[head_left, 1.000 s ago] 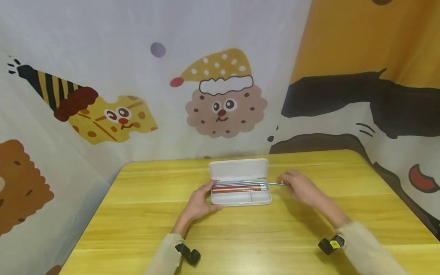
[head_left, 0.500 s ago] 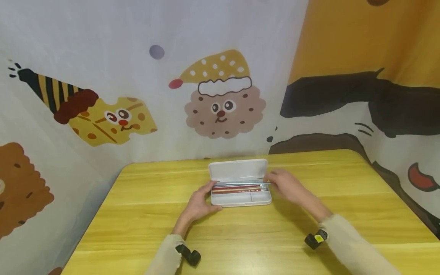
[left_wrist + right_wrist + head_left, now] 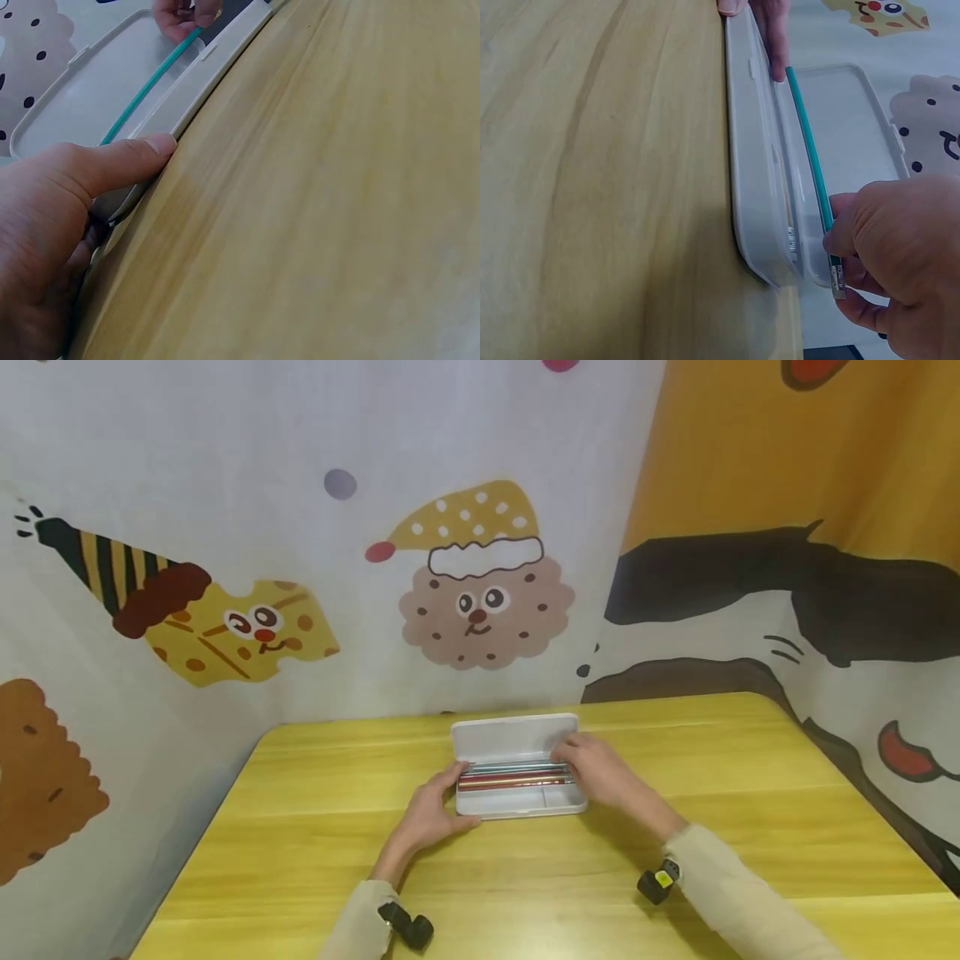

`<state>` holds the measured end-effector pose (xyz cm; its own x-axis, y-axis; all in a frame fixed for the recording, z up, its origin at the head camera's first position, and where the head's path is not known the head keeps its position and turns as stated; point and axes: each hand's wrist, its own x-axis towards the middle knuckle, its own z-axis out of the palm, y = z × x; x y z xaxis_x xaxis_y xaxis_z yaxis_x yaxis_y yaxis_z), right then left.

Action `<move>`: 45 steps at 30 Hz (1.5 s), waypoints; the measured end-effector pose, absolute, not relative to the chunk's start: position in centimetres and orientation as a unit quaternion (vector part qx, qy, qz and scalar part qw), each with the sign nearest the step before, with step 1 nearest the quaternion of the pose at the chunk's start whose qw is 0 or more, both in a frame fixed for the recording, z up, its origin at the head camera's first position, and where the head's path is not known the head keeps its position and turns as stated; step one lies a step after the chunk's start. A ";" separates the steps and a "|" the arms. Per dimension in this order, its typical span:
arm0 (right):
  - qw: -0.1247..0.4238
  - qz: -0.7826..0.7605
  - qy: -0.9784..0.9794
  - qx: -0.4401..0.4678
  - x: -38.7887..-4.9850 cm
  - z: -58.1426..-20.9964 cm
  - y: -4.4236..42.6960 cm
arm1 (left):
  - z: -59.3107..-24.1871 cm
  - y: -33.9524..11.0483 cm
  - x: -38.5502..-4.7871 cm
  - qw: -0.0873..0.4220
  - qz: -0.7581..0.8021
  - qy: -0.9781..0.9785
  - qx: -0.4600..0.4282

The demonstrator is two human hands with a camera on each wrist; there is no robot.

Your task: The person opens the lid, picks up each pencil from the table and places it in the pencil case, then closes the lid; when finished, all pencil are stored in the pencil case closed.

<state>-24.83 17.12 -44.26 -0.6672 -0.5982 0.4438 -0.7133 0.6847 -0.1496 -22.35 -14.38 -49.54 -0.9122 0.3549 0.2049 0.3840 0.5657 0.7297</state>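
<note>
A white pencil case (image 3: 498,802) lies on the table with its lid (image 3: 510,739) raised at the back. Several pencils (image 3: 502,779), red and other colours, lie side by side in its rear long compartment. My left hand (image 3: 427,817) holds the case's left end, thumb on the front wall and fingers towards the back. At the right end, my right hand (image 3: 600,770) pinches a green pencil (image 3: 810,142) near its metal-ferruled end. In the left wrist view that green pencil (image 3: 150,84) stretches along the case above its opening. The right fingers partly cover the case's right end.
The yellow wood-grain table (image 3: 480,893) extends around the case. Behind it hangs a white cloth (image 3: 360,635) printed with cartoon food figures. The case's front part has a divider (image 3: 545,797) near its right end.
My right hand has moved left with the pencil, from beyond the case's right side to over its right end. The left hand keeps its hold. The head view has tilted up slightly.
</note>
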 end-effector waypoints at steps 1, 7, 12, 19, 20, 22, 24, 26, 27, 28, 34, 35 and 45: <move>0.184 0.158 -0.901 0.361 -24.9 -44.4 17.0 | -49.6 -14.4 -22.3 0.019 -0.420 -0.882 -0.212; 0.182 0.154 -0.906 0.351 -25.3 -45.1 16.6 | -49.7 -14.3 -22.5 0.026 -0.423 -0.880 -0.216; 0.181 0.147 -0.909 0.346 -25.3 -45.1 16.1 | -49.6 -14.4 -22.5 0.017 -0.425 -0.881 -0.207; 0.180 0.140 -0.913 0.339 -25.5 -45.4 15.5 | -49.7 -14.5 -22.5 0.013 -0.423 -0.883 -0.204; 0.181 0.137 -0.913 0.339 -25.5 -45.5 15.4 | -49.7 -14.5 -22.5 0.015 -0.422 -0.883 -0.205; 0.181 0.133 -0.914 0.338 -25.5 -45.5 15.2 | -49.7 -14.5 -22.5 0.016 -0.419 -0.884 -0.208; 0.179 0.132 -0.916 0.335 -25.5 -45.6 15.1 | -49.8 -14.5 -22.5 0.017 -0.415 -0.885 -0.209; 0.177 0.130 -0.917 0.332 -25.5 -45.6 14.9 | -49.8 -14.5 -22.5 0.018 -0.413 -0.886 -0.211; 0.175 0.130 -0.918 0.331 -25.4 -45.7 14.9 | -49.8 -14.5 -22.5 0.018 -0.413 -0.886 -0.212; 0.172 0.132 -0.919 0.330 -25.4 -45.7 14.8 | -49.9 -14.5 -22.5 0.018 -0.413 -0.886 -0.211; 0.175 0.135 -0.919 0.328 -25.4 -46.0 14.7 | -50.0 -14.5 -22.4 0.014 -0.420 -0.882 -0.211; 0.178 0.137 -0.917 0.329 -25.4 -46.0 14.8 | -50.0 -14.5 -22.4 0.014 -0.420 -0.882 -0.211; 0.223 0.265 -0.886 0.308 -25.1 -43.9 16.6 | -49.8 -14.7 -22.4 0.032 -0.414 -0.882 -0.222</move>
<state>-25.10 16.61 -43.92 -0.7102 -0.4275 0.5593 -0.6645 0.6696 -0.3319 -22.36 -14.69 -49.75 -0.8993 0.3658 0.2398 0.4181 0.5577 0.7170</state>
